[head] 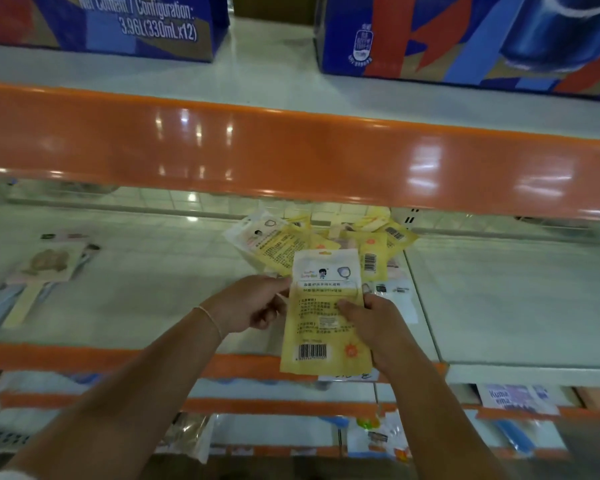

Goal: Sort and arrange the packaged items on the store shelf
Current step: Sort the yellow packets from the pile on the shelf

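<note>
Far left on the white shelf, a small pile of pale packets lies flat, well apart from your hands. Moving in, your left hand has its fingers curled, and its fingertips pinch the left edge of the yellow packet, a thin bracelet showing on that wrist. The packet is held upright in front of you over the shelf's front edge, barcode at the bottom, printed back facing you. Your right hand grips its right side, thumb pressed across the print. Just behind it, a loose heap of matching yellow packets sprawls on the shelf, overlapping, some barcode-up. Overhead runs the orange shelf rail, with blue drink cartons standing on the upper tier, right and left.
</note>
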The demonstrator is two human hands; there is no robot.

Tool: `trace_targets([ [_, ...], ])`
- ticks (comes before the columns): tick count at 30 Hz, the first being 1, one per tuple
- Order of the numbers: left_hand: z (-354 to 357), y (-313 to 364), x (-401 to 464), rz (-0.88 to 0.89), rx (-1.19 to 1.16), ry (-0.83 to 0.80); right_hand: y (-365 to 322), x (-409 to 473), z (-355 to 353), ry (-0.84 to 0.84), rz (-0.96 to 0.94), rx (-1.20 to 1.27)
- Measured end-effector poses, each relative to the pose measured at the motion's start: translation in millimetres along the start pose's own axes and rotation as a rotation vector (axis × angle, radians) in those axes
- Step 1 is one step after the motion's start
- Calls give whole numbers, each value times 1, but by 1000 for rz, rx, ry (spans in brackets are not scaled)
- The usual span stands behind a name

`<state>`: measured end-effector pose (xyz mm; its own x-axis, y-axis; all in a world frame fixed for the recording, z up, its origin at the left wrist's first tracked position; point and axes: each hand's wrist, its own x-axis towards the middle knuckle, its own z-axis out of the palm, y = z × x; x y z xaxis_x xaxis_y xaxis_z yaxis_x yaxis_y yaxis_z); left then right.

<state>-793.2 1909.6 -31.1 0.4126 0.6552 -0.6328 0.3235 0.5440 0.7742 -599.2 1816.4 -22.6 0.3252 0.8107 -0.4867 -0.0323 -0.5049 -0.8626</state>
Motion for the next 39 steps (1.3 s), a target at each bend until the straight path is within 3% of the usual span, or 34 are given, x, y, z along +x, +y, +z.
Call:
trace_targets([
  [11,89,13,7,247,70,106,-1,-9,-74,-44,-87,-45],
  [16,147,30,17,319,229,183,7,5,-132,55,-143,-100],
  [20,184,32,24,419,554,351,13,23,-179,114,-167,-148],
  [29,221,28,37,489,735,305,15,52,-258,216,-146,-218],
  [39,227,28,43,487,767,345,16,76,-275,249,-208,-378],
])
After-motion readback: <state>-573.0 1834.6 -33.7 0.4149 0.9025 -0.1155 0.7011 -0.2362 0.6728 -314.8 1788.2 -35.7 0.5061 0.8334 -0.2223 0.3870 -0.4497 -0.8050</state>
